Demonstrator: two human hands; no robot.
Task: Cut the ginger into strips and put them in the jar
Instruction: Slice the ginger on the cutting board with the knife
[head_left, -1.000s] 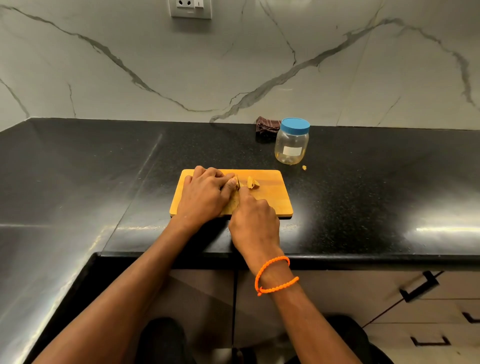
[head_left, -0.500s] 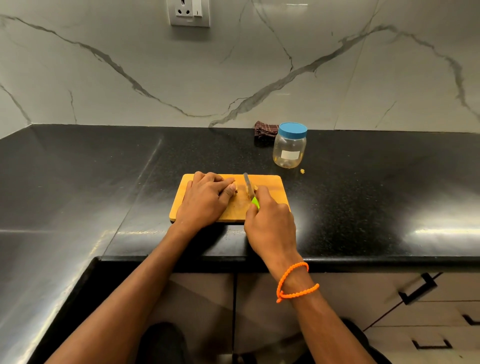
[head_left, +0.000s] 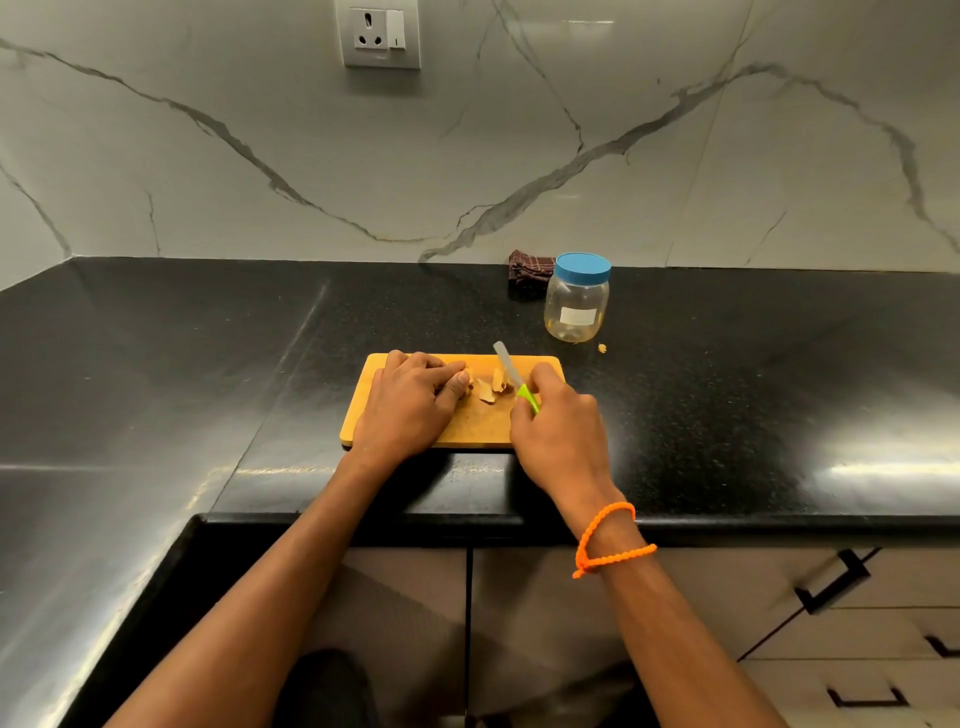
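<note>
A wooden cutting board (head_left: 478, 434) lies near the counter's front edge. My left hand (head_left: 408, 402) rests on its left half, fingers curled over a piece of ginger that is mostly hidden. Loose cut ginger slices (head_left: 488, 388) lie just right of those fingertips. My right hand (head_left: 558, 434) grips a knife (head_left: 511, 370) by its green handle, the blade pointing away from me beside the slices. A clear jar (head_left: 575, 301) with a blue lid screwed on stands behind the board to the right.
A dark checked cloth (head_left: 529, 267) sits against the marble wall left of the jar. A small ginger scrap (head_left: 602, 348) lies on the black counter by the jar. A wall socket (head_left: 382, 34) is above. Drawers with black handles (head_left: 831, 582) are below right.
My right hand has shifted right and drawn the knife away from my left hand. Cut ginger slices that were covered now lie exposed between the two hands.
</note>
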